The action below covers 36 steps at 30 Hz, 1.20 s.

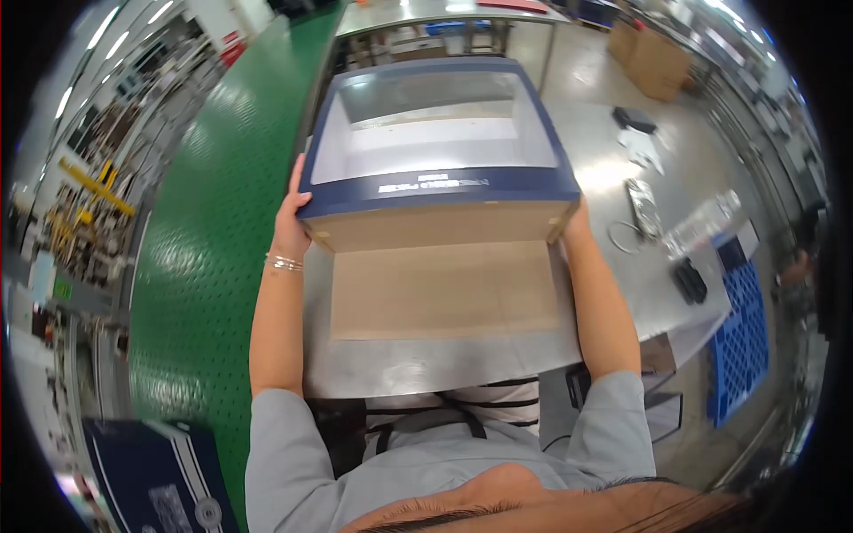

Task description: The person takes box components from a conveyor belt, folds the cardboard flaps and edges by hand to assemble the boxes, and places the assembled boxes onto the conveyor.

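both hands on a large cardboard box (440, 169), navy blue outside, white inside, standing open on a steel table (640, 293). left hand (290, 218) pressed flat against the box's left wall, fingers together and stretched upward along the blue edge, a thin bracelet (283, 263) at the wrist. right hand (576, 220) against the box's right lower corner, mostly hidden behind the cardboard; cannot tell how its fingers lie. near brown flap (442, 289) folded down toward the body, lying flat on the table top. white lettering printed along the near blue rim, too small and blurred to read.

to the right on the table, well apart from the box: a black flat object (633, 119), crumpled white paper (641, 147), a silvery bag (644, 206), a thin cable loop (625, 238), a clear plastic wrapper (704, 224), another dark item (689, 281). blue plastic crate (739, 333) just beyond the table's right edge. brown cartons (653, 58) on the floor farther off. green studded floor (213, 249) on the left. at lower left, another navy box (160, 480) with white markings, unreadable.
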Each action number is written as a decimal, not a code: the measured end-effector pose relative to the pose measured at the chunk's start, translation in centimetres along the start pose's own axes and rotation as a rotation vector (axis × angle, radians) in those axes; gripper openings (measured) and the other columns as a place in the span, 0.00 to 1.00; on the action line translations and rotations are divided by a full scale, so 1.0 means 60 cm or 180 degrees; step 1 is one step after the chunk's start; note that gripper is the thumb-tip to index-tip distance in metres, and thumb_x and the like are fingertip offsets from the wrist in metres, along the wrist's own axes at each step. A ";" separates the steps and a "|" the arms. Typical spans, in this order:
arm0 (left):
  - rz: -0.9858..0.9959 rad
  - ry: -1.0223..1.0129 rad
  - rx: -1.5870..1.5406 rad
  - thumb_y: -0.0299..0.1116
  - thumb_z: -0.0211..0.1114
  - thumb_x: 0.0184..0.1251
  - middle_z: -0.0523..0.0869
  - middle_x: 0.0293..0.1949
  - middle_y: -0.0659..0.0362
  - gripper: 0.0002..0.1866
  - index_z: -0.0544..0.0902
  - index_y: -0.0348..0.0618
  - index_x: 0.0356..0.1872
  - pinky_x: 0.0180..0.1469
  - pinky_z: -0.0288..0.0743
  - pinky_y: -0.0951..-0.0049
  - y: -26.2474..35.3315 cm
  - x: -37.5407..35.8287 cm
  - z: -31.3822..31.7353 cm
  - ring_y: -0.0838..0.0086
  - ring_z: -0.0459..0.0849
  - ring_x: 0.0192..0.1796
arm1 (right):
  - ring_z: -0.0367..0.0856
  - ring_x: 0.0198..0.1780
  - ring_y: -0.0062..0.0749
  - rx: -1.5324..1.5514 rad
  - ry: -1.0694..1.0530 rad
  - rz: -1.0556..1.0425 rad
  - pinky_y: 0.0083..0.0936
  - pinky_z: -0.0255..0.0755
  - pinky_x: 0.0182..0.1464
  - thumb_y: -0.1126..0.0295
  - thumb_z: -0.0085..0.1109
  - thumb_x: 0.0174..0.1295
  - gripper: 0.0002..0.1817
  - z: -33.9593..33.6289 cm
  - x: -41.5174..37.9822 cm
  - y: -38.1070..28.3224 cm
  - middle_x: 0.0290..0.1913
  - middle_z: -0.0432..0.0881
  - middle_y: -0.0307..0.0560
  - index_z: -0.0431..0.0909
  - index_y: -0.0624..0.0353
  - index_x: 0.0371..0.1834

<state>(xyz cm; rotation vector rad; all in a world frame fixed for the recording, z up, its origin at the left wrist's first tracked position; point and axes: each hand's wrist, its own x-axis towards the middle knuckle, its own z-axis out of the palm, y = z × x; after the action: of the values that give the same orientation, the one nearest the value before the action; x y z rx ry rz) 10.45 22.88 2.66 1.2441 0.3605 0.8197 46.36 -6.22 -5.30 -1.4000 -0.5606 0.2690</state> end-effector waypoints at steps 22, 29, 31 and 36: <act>-0.0269 0.0565 0.0948 0.39 0.52 0.64 0.64 0.77 0.48 0.40 0.57 0.49 0.81 0.70 0.62 0.66 0.073 -0.024 -0.003 0.60 0.68 0.72 | 0.78 0.53 0.26 -0.0193 -0.0736 0.0202 0.25 0.70 0.60 0.61 0.52 0.74 0.16 -0.008 -0.013 -0.101 0.50 0.84 0.40 0.80 0.58 0.56; -0.0302 0.0150 -0.1000 0.38 0.51 0.68 0.74 0.71 0.50 0.35 0.63 0.45 0.78 0.69 0.66 0.63 0.028 -0.029 -0.007 0.62 0.75 0.66 | 0.78 0.44 0.21 0.0408 -0.2233 0.0328 0.23 0.72 0.55 0.65 0.62 0.69 0.09 -0.091 -0.006 -0.147 0.43 0.83 0.36 0.80 0.56 0.47; -0.0262 0.0109 -0.1026 0.38 0.51 0.68 0.74 0.71 0.50 0.34 0.64 0.45 0.77 0.69 0.67 0.63 0.023 -0.030 -0.011 0.62 0.76 0.66 | 0.78 0.44 0.21 0.0318 -0.2224 0.0257 0.23 0.72 0.55 0.66 0.63 0.68 0.09 -0.091 -0.007 -0.150 0.43 0.83 0.36 0.80 0.56 0.46; -0.0139 -0.0026 -0.1069 0.39 0.51 0.67 0.76 0.70 0.51 0.33 0.68 0.44 0.75 0.67 0.69 0.62 0.025 -0.030 -0.016 0.61 0.78 0.64 | 0.78 0.42 0.22 0.0034 -0.2166 -0.0035 0.22 0.72 0.54 0.69 0.64 0.67 0.07 -0.083 -0.017 -0.163 0.42 0.83 0.36 0.81 0.57 0.44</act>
<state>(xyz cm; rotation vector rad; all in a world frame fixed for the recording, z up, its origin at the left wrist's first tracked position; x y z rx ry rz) 8.07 22.39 3.43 0.9234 0.2307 0.8004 46.65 -12.60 3.67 -1.2792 -1.1189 0.7507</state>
